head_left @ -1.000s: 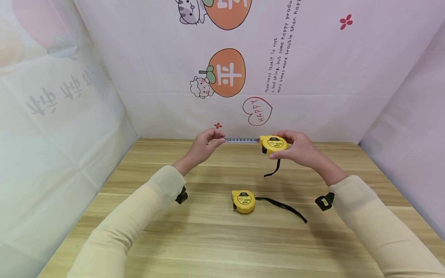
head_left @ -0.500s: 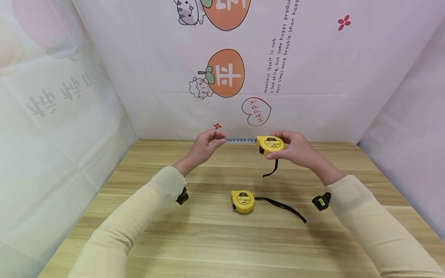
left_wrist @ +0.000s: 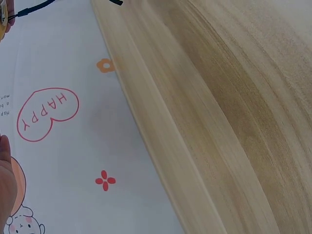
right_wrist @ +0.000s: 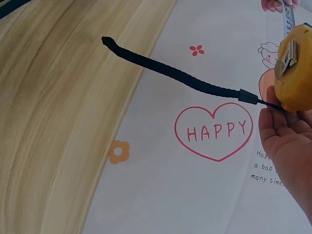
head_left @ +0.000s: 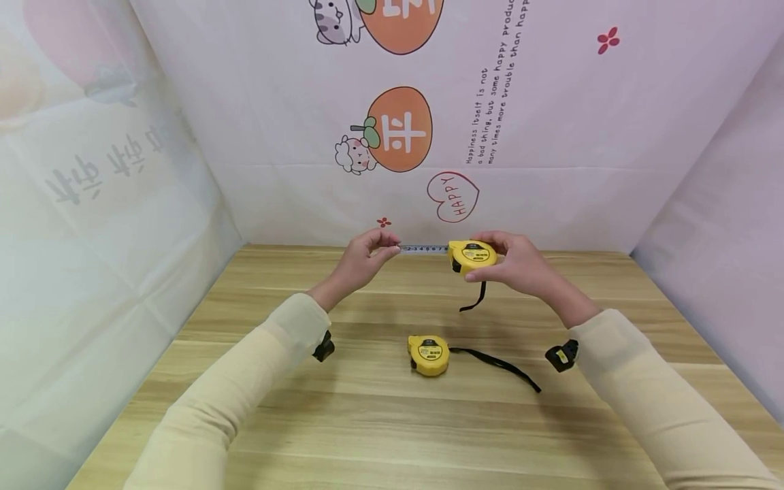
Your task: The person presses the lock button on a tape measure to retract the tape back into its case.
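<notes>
My right hand [head_left: 517,265] grips a yellow tape measure [head_left: 473,256] above the back part of the table, its black wrist strap [head_left: 474,299] hanging down. A short length of printed blade [head_left: 425,250] runs leftward from the case. Between thumb and fingers, my left hand [head_left: 363,258] pinches the blade's free end. The right wrist view shows the case [right_wrist: 297,73] with a metal belt clip, fingers curled around its underside. In the left wrist view only an edge of my left hand [left_wrist: 6,187] shows. A second yellow tape measure [head_left: 429,355] lies on the table nearer me.
The second tape's black strap [head_left: 499,362] stretches right across the wooden table [head_left: 367,435]. Printed white cloth [head_left: 275,136] forms walls behind and at both sides. A black wrist camera [head_left: 562,355] sits at my right sleeve, another [head_left: 324,347] at my left.
My right hand has moved left with the tape measure, toward the left hand. The exposed blade is shorter. The left hand has barely shifted, still pinching the end; the second tape stays put.
</notes>
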Demonstrator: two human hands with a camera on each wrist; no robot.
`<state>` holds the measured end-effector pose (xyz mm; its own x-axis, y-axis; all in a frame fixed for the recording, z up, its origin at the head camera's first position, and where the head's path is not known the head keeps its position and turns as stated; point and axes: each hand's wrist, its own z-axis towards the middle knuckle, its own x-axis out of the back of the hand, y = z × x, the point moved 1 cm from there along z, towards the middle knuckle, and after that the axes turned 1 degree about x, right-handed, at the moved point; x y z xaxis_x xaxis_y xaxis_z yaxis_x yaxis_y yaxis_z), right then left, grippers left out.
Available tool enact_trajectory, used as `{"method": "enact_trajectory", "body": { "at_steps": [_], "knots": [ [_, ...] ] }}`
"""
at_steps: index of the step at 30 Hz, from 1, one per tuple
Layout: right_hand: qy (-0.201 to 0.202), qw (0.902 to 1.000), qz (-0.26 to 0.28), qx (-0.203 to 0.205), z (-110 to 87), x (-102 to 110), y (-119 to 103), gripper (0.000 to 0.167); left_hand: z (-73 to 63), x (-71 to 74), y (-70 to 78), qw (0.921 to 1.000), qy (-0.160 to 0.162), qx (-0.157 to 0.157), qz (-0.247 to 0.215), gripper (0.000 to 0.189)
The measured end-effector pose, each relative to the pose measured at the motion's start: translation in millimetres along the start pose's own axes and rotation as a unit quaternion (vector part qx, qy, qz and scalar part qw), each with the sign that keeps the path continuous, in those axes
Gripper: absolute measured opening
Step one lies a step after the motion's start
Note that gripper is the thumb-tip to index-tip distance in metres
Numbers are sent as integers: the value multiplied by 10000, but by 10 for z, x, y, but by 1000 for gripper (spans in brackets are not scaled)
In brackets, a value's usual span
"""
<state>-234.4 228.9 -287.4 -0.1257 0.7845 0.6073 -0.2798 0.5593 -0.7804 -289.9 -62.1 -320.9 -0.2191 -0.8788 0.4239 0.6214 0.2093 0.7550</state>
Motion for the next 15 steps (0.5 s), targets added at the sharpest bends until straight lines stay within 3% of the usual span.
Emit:
{"method": "enact_trajectory", "body": {
  "at_steps": [15],
  "knots": [
    [-12, 9999, -8, 102, 52, -48, -45, 82, 37, -39, 14, 9999, -35, -97, 10, 17]
  ]
}}
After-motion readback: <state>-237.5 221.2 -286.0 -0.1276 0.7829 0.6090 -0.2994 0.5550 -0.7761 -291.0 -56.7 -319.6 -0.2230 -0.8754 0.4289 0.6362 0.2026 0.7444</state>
